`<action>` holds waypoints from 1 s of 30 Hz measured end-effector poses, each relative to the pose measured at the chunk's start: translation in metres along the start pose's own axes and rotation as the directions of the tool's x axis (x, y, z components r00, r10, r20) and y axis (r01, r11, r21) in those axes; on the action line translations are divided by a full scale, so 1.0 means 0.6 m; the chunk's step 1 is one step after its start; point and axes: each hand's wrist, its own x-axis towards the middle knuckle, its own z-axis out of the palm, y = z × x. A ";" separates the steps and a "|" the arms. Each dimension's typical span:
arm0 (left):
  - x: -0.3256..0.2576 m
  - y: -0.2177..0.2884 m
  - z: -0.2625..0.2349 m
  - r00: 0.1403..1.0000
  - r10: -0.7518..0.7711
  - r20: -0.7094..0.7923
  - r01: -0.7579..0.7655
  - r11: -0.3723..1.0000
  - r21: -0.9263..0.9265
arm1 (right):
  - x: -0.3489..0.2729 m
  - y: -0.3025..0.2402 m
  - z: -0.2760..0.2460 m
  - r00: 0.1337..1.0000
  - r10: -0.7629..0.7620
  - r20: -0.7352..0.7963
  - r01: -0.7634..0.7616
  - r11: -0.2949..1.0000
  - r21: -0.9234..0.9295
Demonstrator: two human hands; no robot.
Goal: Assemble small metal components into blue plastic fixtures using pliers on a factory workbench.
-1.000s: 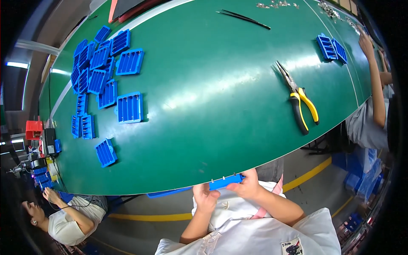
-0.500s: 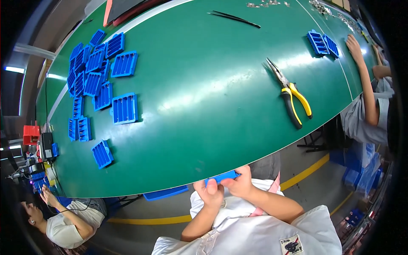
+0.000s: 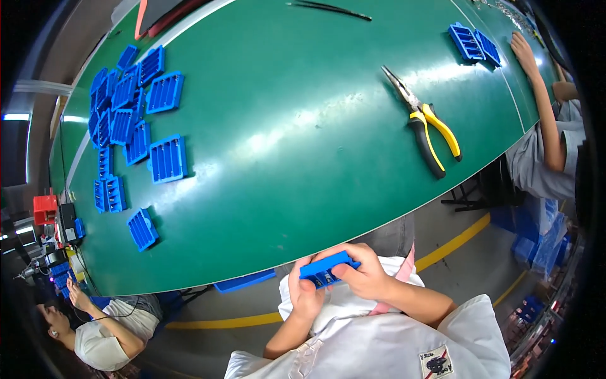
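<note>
Between my two hands, just off the table's near edge, is a blue plastic battery holder [image 3: 327, 266], tilted so that part of its slotted inside shows. My left hand [image 3: 305, 292] grips its left end, thumb at the lower side. My right hand [image 3: 363, 270] holds the right end, its thumb pressed near the inside and its fingers behind. Small metal bits show inside the holder, too small to tell apart. Long-nose pliers [image 3: 427, 126] with yellow and black handles lie on the table to the right, away from both hands.
Several blue battery holders [image 3: 168, 159] lie loosely grouped on the green table [image 3: 284, 189] at left; two more [image 3: 466, 43] lie at far right. Black tweezers [image 3: 331, 9] rest at the far edge. One person [image 3: 104, 328] sits at left, another person's arm [image 3: 543, 107] reaches in at right.
The battery holder has come up and turned in my hands, so its slotted inside now shows. On the table, things appear shifted left and up as the view moved.
</note>
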 end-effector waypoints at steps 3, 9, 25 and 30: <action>0.003 -0.003 0.002 1.000 -0.004 -0.006 0.004 1.000 0.024 | 0.003 -0.003 0.000 0.999 -0.039 -0.027 0.038 0.999 -0.033; 0.007 -0.010 0.001 1.000 -0.012 0.017 0.012 1.000 -0.002 | 0.005 -0.010 -0.005 0.997 -0.024 -0.079 0.024 1.000 -0.011; 0.005 0.013 0.021 0.996 0.034 -0.082 -0.003 0.935 0.355 | -0.015 0.013 -0.015 0.993 0.017 -0.117 -0.036 0.986 -0.162; -0.004 0.010 0.020 0.993 0.031 -0.116 0.008 0.946 0.325 | -0.014 0.006 -0.018 0.994 0.065 -0.088 -0.078 0.984 -0.161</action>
